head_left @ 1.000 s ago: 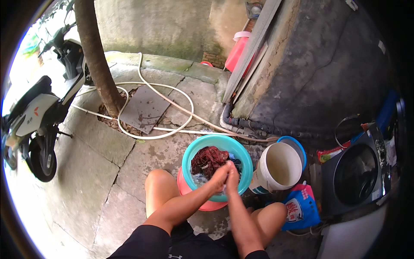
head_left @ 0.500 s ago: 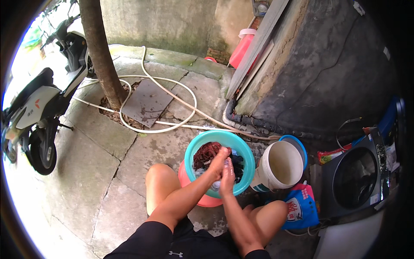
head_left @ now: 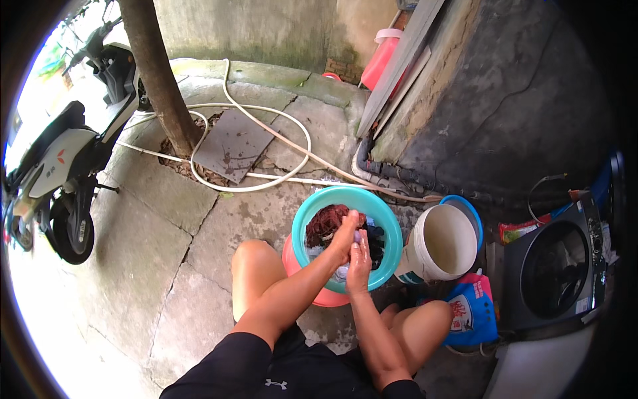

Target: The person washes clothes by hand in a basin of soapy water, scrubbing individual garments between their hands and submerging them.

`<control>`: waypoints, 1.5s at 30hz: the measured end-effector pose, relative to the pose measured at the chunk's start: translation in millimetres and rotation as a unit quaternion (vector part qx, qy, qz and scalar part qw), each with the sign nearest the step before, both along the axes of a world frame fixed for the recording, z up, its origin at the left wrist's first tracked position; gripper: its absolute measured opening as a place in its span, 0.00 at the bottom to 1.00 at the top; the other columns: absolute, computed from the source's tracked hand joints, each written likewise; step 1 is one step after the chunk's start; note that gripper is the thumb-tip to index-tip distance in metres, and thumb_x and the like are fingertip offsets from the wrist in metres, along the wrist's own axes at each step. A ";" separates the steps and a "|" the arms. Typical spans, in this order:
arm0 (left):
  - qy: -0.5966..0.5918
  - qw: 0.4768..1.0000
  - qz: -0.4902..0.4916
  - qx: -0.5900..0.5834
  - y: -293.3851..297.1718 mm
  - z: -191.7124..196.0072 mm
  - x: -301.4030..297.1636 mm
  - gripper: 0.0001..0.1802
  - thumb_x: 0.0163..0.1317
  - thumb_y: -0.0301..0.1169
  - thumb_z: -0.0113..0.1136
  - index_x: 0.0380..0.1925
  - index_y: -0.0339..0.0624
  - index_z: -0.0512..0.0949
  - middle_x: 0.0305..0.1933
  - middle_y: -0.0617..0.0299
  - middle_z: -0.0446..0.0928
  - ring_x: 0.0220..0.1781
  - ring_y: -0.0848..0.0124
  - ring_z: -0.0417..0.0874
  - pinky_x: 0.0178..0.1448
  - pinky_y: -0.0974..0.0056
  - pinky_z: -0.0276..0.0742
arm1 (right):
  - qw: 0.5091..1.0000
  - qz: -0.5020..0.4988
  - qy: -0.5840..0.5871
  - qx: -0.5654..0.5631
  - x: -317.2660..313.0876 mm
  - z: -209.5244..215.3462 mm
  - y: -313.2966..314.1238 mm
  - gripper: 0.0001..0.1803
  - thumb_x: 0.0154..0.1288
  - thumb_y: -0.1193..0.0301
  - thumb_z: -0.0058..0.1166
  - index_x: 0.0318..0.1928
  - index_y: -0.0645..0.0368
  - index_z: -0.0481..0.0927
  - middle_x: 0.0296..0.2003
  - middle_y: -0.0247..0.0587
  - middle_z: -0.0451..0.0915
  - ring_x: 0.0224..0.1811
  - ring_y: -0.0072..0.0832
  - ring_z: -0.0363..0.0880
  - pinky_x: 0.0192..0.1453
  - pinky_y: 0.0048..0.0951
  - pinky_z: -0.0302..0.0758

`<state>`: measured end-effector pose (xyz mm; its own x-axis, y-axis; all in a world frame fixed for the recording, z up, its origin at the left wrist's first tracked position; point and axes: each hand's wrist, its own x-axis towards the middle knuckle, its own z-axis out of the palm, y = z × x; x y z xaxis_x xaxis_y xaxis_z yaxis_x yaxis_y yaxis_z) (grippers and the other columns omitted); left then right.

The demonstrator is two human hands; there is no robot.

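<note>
My two hands meet over a turquoise basin (head_left: 390,219), pressed against each other. My left hand (head_left: 346,234) is closed and lies slightly farther forward. Against it, my right hand (head_left: 359,263) is closed too, its skin wet and shiny. A small pale purplish thing (head_left: 359,236) peeks out between them, too little of it visible to name. Inside the basin, dark red wet cloth (head_left: 325,224) is heaped at the left, with black cloth (head_left: 377,243) to the right and some pale cloth near the front, partly under my hands.
Below the basin shows a pink-red tub (head_left: 292,259). To the right stand a white bucket (head_left: 415,249), a blue basin (head_left: 475,216), a blue-and-pink bag (head_left: 480,312) and a dark round-doored appliance panel (head_left: 555,266). A hose (head_left: 309,156) loops past the tree trunk (head_left: 159,80); a scooter (head_left: 73,159) stands left.
The whole view has shifted a little, with the scene now slightly higher and to the right. My hands stay together over the basin, and a pale purplish bit now shows between them.
</note>
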<state>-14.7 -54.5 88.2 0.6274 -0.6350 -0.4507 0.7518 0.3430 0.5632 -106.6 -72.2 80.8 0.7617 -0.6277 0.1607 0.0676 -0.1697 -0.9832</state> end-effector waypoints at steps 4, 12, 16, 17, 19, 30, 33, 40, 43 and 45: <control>0.047 0.992 -0.104 -0.056 4.2 -36.3 -15.3 0.32 0.73 0.52 0.46 0.68 0.43 0.64 0.66 0.55 0.70 0.66 0.67 0.68 0.71 0.59 0.60 | 0.986 0.040 0.042 -0.159 11.8 20.4 -10.0 0.28 0.78 0.61 0.38 0.69 0.68 0.62 0.71 0.56 0.59 0.76 0.43 0.54 0.77 0.38 0.53; -0.038 0.998 -0.034 -0.031 4.9 7.7 1.0 0.28 0.71 0.55 0.49 0.57 0.44 0.70 0.50 0.63 0.73 0.51 0.71 0.72 0.59 0.59 0.70 | 0.996 0.003 -0.003 0.084 10.4 3.1 -9.6 0.26 0.77 0.61 0.41 0.67 0.66 0.67 0.61 0.44 0.73 0.61 0.31 0.72 0.67 0.33 0.66; 0.019 0.998 -0.045 -0.047 18.4 -1.7 14.2 0.24 0.72 0.54 0.47 0.49 0.46 0.74 0.44 0.63 0.74 0.47 0.73 0.72 0.53 0.61 0.74 | 0.985 -0.031 -0.017 -0.167 16.5 27.1 18.0 0.27 0.78 0.61 0.40 0.67 0.67 0.66 0.67 0.53 0.67 0.71 0.37 0.64 0.73 0.34 0.60; -0.060 0.993 -0.074 -0.063 14.1 -28.4 1.8 0.24 0.74 0.52 0.44 0.53 0.45 0.74 0.47 0.62 0.76 0.50 0.72 0.74 0.57 0.60 0.73 | 0.995 -0.030 0.003 -0.091 22.1 28.8 4.8 0.28 0.77 0.61 0.41 0.68 0.68 0.64 0.67 0.54 0.67 0.70 0.37 0.64 0.73 0.34 0.59; -0.012 0.991 -0.130 -0.036 -7.0 25.5 -58.5 0.28 0.75 0.50 0.42 0.65 0.43 0.68 0.64 0.58 0.71 0.65 0.67 0.69 0.69 0.61 0.64 | 0.995 -0.098 0.007 0.008 6.5 -12.1 -69.5 0.30 0.76 0.62 0.43 0.70 0.69 0.60 0.66 0.52 0.68 0.68 0.37 0.66 0.72 0.33 0.61; -0.020 0.996 -0.072 -0.045 11.5 -34.8 -0.9 0.35 0.72 0.56 0.45 0.70 0.45 0.58 0.67 0.59 0.66 0.66 0.67 0.66 0.69 0.55 0.63 | 0.996 -0.018 0.017 -0.082 9.3 -3.8 -7.5 0.27 0.77 0.63 0.40 0.69 0.66 0.64 0.70 0.49 0.64 0.74 0.36 0.59 0.76 0.34 0.54; -0.043 0.994 -0.093 -0.042 -0.4 -3.1 -58.4 0.31 0.74 0.50 0.44 0.69 0.43 0.62 0.70 0.63 0.66 0.70 0.68 0.64 0.73 0.59 0.57 | 0.973 -0.072 -0.047 0.215 13.0 -8.9 -58.5 0.26 0.78 0.63 0.38 0.69 0.65 0.65 0.70 0.47 0.64 0.71 0.36 0.63 0.74 0.35 0.58; -0.071 0.997 -0.005 0.007 17.1 4.5 11.2 0.26 0.73 0.54 0.45 0.57 0.47 0.72 0.53 0.61 0.74 0.55 0.68 0.71 0.62 0.55 0.69 | 1.000 0.003 0.005 0.008 10.0 5.0 10.2 0.27 0.79 0.62 0.36 0.69 0.65 0.64 0.69 0.48 0.64 0.72 0.36 0.61 0.75 0.34 0.55; -0.075 0.995 0.008 -0.067 20.6 -14.0 2.6 0.24 0.74 0.53 0.43 0.55 0.47 0.72 0.54 0.61 0.74 0.54 0.69 0.72 0.60 0.57 0.70 | 0.988 0.026 0.021 -0.148 11.2 7.0 2.4 0.28 0.76 0.63 0.40 0.70 0.66 0.62 0.74 0.51 0.53 0.77 0.40 0.52 0.77 0.36 0.49; -0.034 0.985 -0.171 -0.006 6.7 0.3 -38.7 0.26 0.75 0.50 0.43 0.60 0.41 0.69 0.63 0.61 0.69 0.61 0.69 0.70 0.65 0.57 0.67 | 0.999 -0.009 0.006 -0.044 9.0 7.6 -34.5 0.28 0.76 0.63 0.40 0.70 0.65 0.62 0.73 0.50 0.57 0.75 0.38 0.55 0.77 0.35 0.51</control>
